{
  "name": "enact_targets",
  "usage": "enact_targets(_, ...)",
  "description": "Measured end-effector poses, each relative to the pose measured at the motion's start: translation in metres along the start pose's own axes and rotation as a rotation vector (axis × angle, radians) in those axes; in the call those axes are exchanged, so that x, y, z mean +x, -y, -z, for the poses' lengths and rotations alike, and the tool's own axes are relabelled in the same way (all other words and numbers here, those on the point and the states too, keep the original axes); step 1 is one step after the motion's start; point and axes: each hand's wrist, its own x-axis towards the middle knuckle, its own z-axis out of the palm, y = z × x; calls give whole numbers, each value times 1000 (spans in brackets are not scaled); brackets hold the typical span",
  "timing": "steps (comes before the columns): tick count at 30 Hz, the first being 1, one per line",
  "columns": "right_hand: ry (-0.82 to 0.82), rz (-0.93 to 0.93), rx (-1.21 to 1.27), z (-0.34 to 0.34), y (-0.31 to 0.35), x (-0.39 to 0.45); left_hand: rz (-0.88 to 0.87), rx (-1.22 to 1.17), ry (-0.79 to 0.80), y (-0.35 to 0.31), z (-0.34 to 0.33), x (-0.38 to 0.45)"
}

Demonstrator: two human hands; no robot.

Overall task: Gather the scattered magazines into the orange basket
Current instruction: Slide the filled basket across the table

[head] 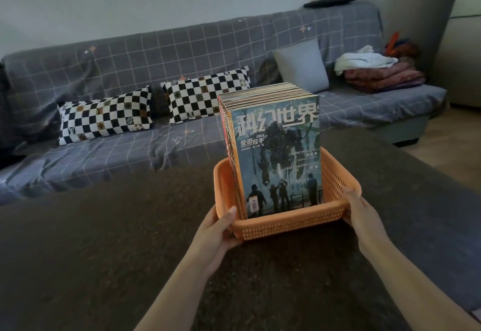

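Your left hand [221, 229] grips the near left corner of the orange basket [289, 222], thumb over the rim. Your right hand [360, 212] holds the near right corner, fingers curled on the rim. The basket sits on the dark desk [104, 252]. The magazines [273, 148] stand upright inside it, packed in a row. The front cover shows big letters "科幻世界" and the small word "WRITER". At 11 o'clock, two checkered pillows [104, 118] lie on the grey sofa [156, 57].
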Motion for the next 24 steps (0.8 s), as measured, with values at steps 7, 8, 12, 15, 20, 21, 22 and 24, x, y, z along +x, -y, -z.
enact_targets(7,-12,5,28,36,27,72,-39,13,78,13,-65,59)
enact_targets(8,-20,11,17,41,30,82,-46,19,87,14,-74,67)
enact_targets(12,-74,32,17,53,41,118,-54,36,99,17,-104,99)
enact_targets(15,-95,37,30,61,48,143,-59,41,116,18,-123,121)
enact_targets(20,-153,76,-23,75,58,184,-68,61,135,20,-158,148)
enact_targets(21,-172,70,-36,79,60,191,-77,71,140,21,-165,152)
enact_targets(22,-195,59,-50,82,63,198,-86,84,142,22,-172,155)
enact_targets(24,-221,40,-65,89,65,211,-90,106,140,23,-184,161)
